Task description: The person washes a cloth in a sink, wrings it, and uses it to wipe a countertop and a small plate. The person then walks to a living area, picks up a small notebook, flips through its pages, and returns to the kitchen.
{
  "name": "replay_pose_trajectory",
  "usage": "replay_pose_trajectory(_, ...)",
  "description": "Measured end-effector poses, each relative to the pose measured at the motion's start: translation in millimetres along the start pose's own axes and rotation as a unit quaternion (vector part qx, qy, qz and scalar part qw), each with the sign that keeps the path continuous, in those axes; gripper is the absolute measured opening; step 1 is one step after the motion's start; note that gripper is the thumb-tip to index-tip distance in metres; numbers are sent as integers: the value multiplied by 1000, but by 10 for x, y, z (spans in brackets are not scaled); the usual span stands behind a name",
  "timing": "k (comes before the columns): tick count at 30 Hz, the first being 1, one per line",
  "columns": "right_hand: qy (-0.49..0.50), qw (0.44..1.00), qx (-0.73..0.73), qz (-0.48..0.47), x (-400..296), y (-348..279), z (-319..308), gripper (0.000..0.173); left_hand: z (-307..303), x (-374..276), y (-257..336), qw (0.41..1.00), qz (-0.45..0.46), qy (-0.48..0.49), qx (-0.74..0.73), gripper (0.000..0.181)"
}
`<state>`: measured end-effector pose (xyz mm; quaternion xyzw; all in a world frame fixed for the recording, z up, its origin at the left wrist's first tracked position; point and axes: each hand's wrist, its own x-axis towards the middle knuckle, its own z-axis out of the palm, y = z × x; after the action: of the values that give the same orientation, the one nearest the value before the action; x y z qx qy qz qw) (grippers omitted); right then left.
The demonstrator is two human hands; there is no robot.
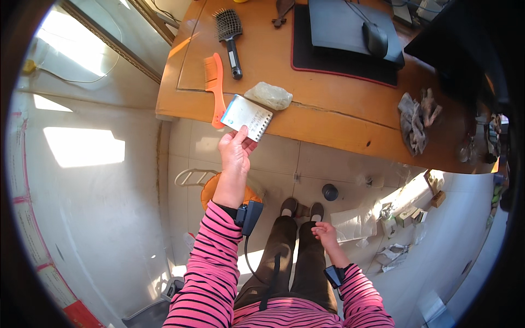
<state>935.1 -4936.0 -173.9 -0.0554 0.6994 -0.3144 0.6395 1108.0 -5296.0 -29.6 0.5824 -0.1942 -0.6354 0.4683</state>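
Observation:
My left hand grips a small spiral-bound notepad by its near corner, thumb on top. Handwriting shows on the notepad's pale face, and its wire binding faces right. Directly beyond the notepad, on the wooden desk, lies a whitish translucent lump or wrapped bundle. An orange comb lies just left of the notepad, which partly overlaps its handle. Farther back rests a black hairbrush. Low by my right thigh hangs my right hand, fingers loosely curled, with no object visible in it.
A closed laptop with a mouse on it sits on a black mat. Crumpled grey cloths lie at the desk's right. Below are an orange stool, a dark cup and small boxes.

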Motion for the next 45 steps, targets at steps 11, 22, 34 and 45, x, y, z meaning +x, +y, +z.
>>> replay_pose_trajectory(11, -39, 997, 19, -60, -334, -557, 195, 23, -161, -644, 78, 998, 62, -31, -10, 30)
replay_pose_trajectory(22, -133, 961, 86, -228, -626, -2325, 709, 30, -230, -1167, 181, 990, 104, -87, 39, 21)
replay_pose_trajectory(34, -201, 944, 142, -220, -1384, -2762, 963, 33, -394, -1818, 144, 948, 63, -236, 205, 70)
replay_pose_trajectory(45, -238, 939, 104, -226, -2017, -2579, 798, 40, -435, -2355, 449, 900, 33, -366, 235, 98)
